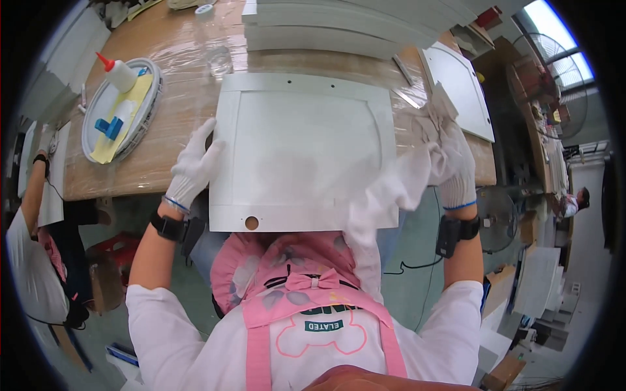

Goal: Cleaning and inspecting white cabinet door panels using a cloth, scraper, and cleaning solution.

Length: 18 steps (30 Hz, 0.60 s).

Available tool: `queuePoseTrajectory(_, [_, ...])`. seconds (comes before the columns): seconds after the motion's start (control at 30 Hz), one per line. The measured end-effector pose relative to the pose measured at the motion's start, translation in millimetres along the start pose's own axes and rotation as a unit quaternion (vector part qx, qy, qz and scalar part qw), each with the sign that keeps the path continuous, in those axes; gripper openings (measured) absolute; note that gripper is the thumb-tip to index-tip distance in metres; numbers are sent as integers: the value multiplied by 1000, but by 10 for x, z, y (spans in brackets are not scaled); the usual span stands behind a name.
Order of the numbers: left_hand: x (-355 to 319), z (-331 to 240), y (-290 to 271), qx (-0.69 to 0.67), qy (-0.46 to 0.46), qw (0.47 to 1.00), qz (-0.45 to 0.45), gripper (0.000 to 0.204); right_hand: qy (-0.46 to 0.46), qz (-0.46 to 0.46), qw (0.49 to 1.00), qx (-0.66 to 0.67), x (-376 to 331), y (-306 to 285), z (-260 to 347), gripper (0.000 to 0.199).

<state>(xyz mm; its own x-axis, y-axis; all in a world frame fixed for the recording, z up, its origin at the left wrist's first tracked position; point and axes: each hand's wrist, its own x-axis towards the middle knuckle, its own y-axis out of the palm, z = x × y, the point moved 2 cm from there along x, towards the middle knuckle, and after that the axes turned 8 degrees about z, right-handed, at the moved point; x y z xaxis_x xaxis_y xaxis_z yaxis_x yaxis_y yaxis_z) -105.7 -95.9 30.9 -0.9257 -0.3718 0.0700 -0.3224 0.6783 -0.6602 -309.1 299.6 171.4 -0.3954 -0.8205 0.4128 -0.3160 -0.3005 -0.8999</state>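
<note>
White-gloved left hand touches flat white panel, grip: cannot tell | white-gloved right hand grasps bunched whitish cloth

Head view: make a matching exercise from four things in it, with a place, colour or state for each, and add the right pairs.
Things:
1. bottle
2. left hand
3. board
4. right hand

Descriptions:
A. holding a crumpled cloth
B. white, round hole near one corner
C. white with a red tip
D. at the board's left edge

Pairs: 1-C, 2-D, 3-B, 4-A
</note>
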Motion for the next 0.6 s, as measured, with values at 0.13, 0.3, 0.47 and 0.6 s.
queuePoseTrajectory(0.13, [-791,-15,-127,-238,-106,963,-65,49,245,15,915,321,486,1062,-113,51])
queuePoseTrajectory(0.3, [-1334,-117,135,-352,-187,915,63,68,167,32,981,91,1088,1804,855,67])
queuePoseTrajectory(0.47, [-1323,-122,234,-520,-193,823,124,81,14,76,982,171,1722,1916,1650,54])
queuePoseTrajectory(0.6, [-1327,48,246,-487,-178,844,138,78,-234,149,822,498,1584,1625,2298,44])
